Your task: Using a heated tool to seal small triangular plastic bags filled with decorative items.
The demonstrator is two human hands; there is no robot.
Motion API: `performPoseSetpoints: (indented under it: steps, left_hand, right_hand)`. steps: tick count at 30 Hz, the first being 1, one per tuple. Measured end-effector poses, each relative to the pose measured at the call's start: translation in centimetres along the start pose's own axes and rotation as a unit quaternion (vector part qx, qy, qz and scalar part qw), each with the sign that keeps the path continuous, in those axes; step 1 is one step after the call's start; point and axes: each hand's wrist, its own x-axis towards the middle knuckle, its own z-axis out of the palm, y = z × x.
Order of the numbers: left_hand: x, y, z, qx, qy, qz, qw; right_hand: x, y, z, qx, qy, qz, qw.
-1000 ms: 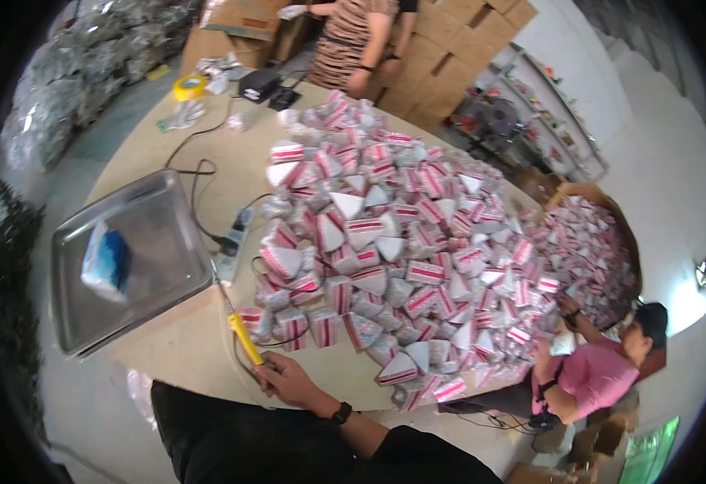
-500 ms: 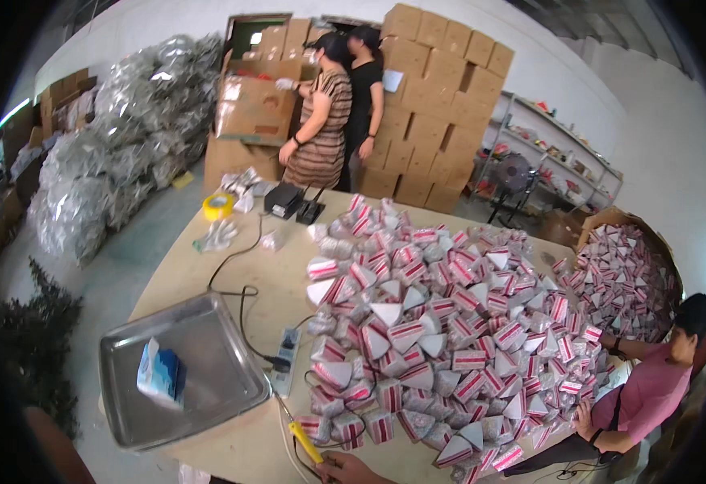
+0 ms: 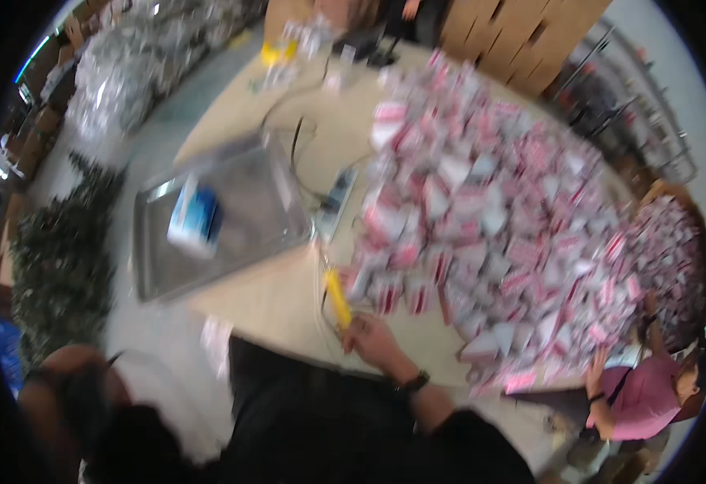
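Observation:
My right hand (image 3: 373, 343) reaches over the table's near edge, a dark band on its wrist. Its fingers are closed round the yellow handle of a soldering iron (image 3: 337, 297). The iron's thin shaft points up and away, close to the right corner of a metal tray (image 3: 244, 262). A blue and white packet (image 3: 197, 216) lies in that tray. To the right of the iron spreads a large heap of wrapped wedge-shaped pieces (image 3: 490, 218) with pink and white stripes. I do not see my left hand; a blurred skin-coloured shape at lower left stays unclear.
A power strip (image 3: 338, 202) with a dark cable lies between tray and heap. Yellow tape (image 3: 279, 53) sits at the table's far side. A person in pink (image 3: 639, 399) works at the right edge, near a big box of similar pieces (image 3: 668, 262).
The view has tipped down and blurred, bringing my right forearm and dark clothing into sight. The soldering iron stays in my right hand. Of the people at the back, only a part still shows.

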Motion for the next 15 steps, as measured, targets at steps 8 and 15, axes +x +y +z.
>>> performPoseSetpoints:
  steps: [8,15]
  left_hand:
    - [-14.1,-9.3,3.0,0.084,-0.479,-0.067,0.872]
    - [-20.6,-13.4,5.0,0.009,-0.464,-0.042,0.885]
  right_hand:
    - [-1.3,-1.8,-1.2,-0.177,-0.005,-0.116,0.977]
    - [-5.0,-2.6,-1.7,-0.252,-0.126,0.310,0.908]
